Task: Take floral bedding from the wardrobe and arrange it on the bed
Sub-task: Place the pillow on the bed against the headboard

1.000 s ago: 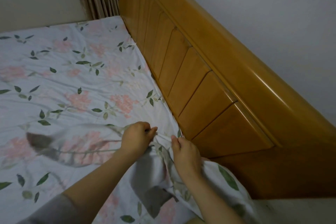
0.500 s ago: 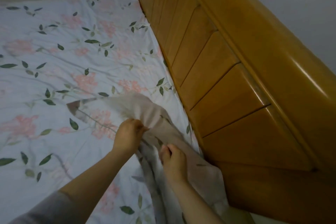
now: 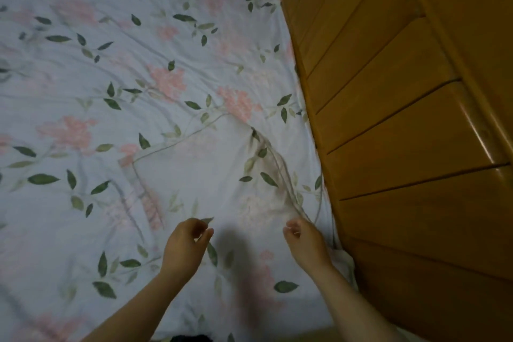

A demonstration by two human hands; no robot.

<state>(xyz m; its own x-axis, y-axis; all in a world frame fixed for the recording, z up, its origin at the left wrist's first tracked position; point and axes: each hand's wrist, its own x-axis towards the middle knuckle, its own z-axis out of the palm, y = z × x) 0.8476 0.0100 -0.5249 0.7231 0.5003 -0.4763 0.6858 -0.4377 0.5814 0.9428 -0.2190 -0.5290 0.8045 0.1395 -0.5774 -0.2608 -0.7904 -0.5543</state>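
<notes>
A person's two hands hover over the floral sheet on the bed, beside the wooden headboard. Half a second earlier both hands gripped a raised bunch of cloth near the headboard; that bunch has now dropped, leaving a second, paler layer lying over the sheet, its edge running across the middle of the bed and its corner to the left.

The left hand has let go: its fingers are loosely curled and parted, with nothing between them. The right hand hangs near the headboard, fingers drawn close together at the foot of a long crease in the fabric. Whether it pinches that fold or has released it cannot be told from this blurred view.

The bedding looks to be out of the wardrobe and on the mattress, so the fetching part of the job appears done. What likely remains is smoothing: wrinkles fan across the sheet, and the crease by the headboard would need pulling flat or tucking along the edge.
</notes>
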